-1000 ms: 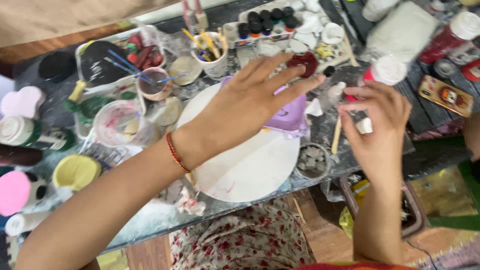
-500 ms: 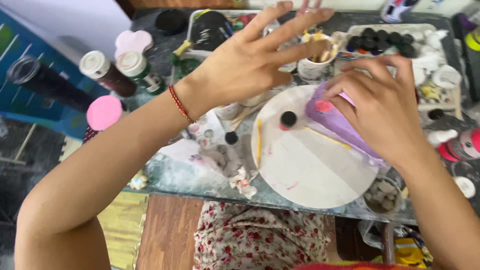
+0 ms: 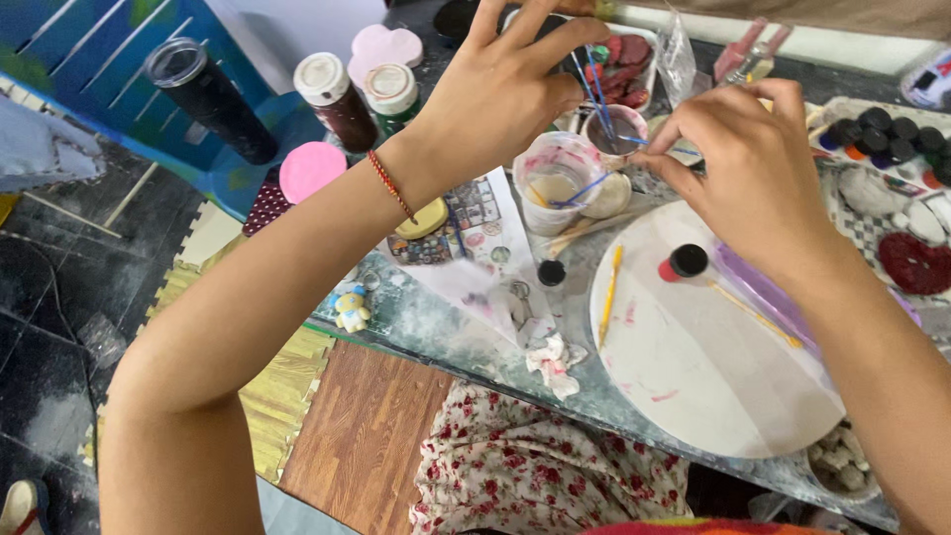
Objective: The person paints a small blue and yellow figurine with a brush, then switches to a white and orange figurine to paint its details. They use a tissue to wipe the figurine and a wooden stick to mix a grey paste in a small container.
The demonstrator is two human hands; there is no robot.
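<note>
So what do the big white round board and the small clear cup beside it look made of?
The big white round board looks like matte painted wood or plaster: flat, dull, with pink smears; I cannot tell which. The small clear cup looks like thin glossy plastic: see-through walls with paint streaks, sticks inside.

I count two hands, left hand and right hand, one round white board, two white-capped jars, two clear cups, one black tumbler, one crumpled tissue
</note>
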